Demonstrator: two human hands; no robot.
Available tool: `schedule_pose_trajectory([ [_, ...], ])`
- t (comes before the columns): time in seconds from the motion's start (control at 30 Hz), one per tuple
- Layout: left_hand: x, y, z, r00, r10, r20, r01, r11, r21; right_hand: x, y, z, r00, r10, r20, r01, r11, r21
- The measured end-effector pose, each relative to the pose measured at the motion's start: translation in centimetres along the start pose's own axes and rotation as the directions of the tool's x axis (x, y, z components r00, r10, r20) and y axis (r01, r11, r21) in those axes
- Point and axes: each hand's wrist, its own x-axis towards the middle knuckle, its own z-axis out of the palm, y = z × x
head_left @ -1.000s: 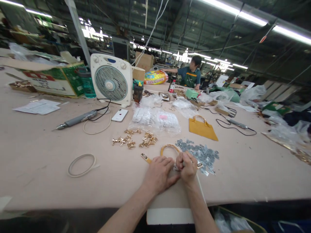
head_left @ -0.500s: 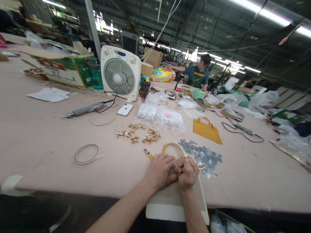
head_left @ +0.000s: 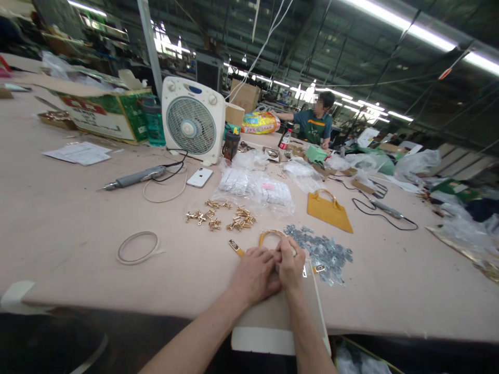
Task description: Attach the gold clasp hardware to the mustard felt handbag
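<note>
A flat piece with a pale border (head_left: 265,340) lies at the table's front edge under both wrists. Pressed on its upper part is my left hand (head_left: 255,272), palm down, fingers bent and close together; whether they pinch anything is hidden. Touching it on the right, my right hand (head_left: 289,264) is closed around a small light-coloured thing that shows only in part. A yellow ring handle (head_left: 268,235) stands out just beyond the fingers. Yellow straps with gold metal ends (head_left: 234,245) show on both sides of the hands.
Gray metal plates (head_left: 325,252) are heaped at the right. Gold fittings (head_left: 241,218), clear plastic packets (head_left: 253,187) and a phone (head_left: 200,177) lie beyond. A tape roll (head_left: 138,248), gray tool (head_left: 136,177) and fan (head_left: 191,124) are leftward; a yellow bag piece (head_left: 329,210) is rightward. A person (head_left: 315,124) is behind.
My right hand has turned and shifted slightly left and up, showing a light-coloured thing in its grip. My left hand stays in nearly the same place. The view has shifted slightly.
</note>
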Motion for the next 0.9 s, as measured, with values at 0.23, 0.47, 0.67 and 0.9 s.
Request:
schedule_pose_trajectory([
  [0.23,0.0,0.5,-0.4,0.999,-0.038,0.004,0.038,0.999,0.02,2.7,-1.7,-1.0,0.992,0.062,-0.112,-0.028,0.959,0.282],
  [0.47,0.3,0.1,0.2,0.998,-0.063,0.005,0.063,0.998,0.002,3.2,0.9,0.2,0.991,0.13,-0.011,-0.127,0.98,0.154],
  [0.67,0.5,0.1,0.2,0.996,-0.086,0.018,0.086,0.996,-0.02,2.4,0.7,-0.6,0.994,0.025,0.102,-0.016,0.996,-0.09],
  [0.9,0.6,0.2,0.1,0.995,-0.1,0.005,0.1,0.995,-0.002,3.3,0.9,-0.3,0.984,0.18,-0.018,-0.172,0.961,0.218],
])
